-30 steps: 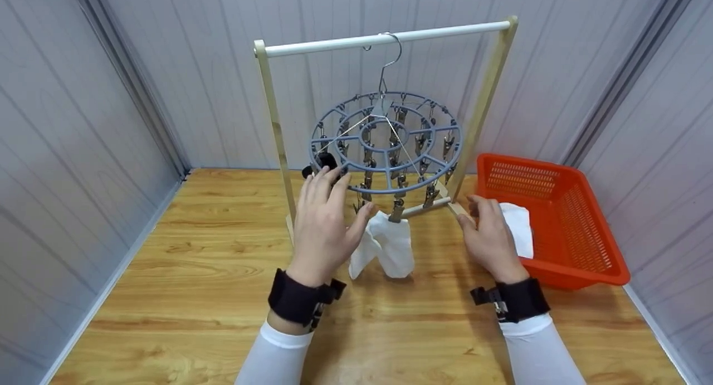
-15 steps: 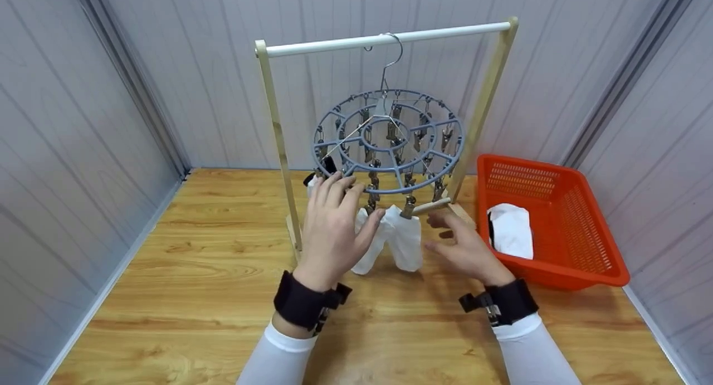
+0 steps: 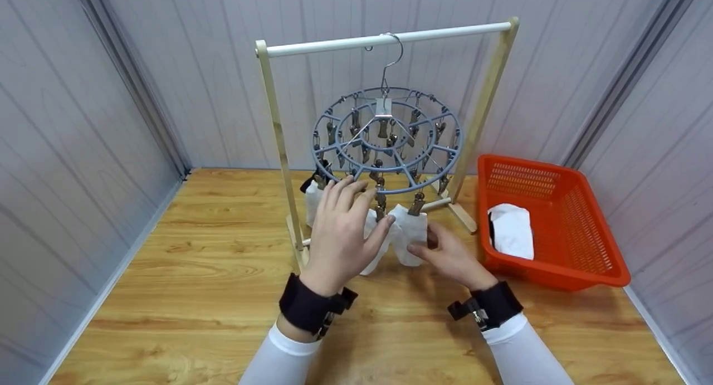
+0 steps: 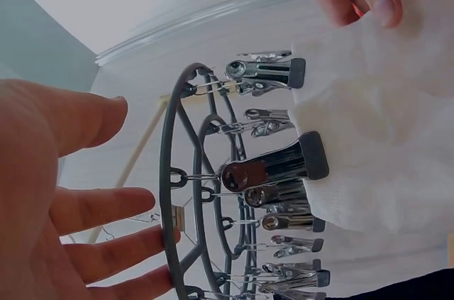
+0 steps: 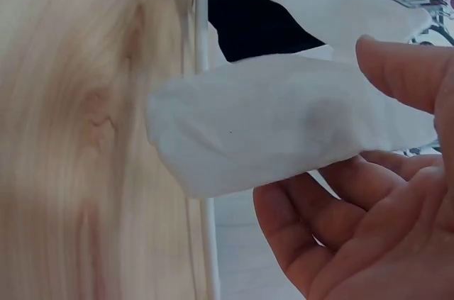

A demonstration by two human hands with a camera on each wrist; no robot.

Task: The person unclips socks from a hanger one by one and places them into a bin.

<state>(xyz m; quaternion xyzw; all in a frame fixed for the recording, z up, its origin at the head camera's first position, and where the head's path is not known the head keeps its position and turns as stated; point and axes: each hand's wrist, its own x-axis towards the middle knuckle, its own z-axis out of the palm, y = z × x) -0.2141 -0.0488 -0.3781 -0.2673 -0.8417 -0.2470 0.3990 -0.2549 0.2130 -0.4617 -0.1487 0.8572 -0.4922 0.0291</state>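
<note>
Left hand (image 3: 341, 237) spread, fingertips on grey clip hanger (image 3: 386, 140) rim. Right hand (image 3: 449, 257) pinches white sock (image 3: 411, 233) clipped under hanger's front. Hanger hooks on rack (image 3: 384, 38). Red basket (image 3: 579, 229) right, holding another sock.

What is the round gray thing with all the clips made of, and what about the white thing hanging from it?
The round hanger looks like matte gray plastic: thin moulded rings and spokes. Its clips seem to be shiny metal, since they mirror the light, with dark tips, maybe rubber. The white sock looks like soft knitted cloth: it hangs limp from a clip and shows a fine woven texture near the right hand.
</note>
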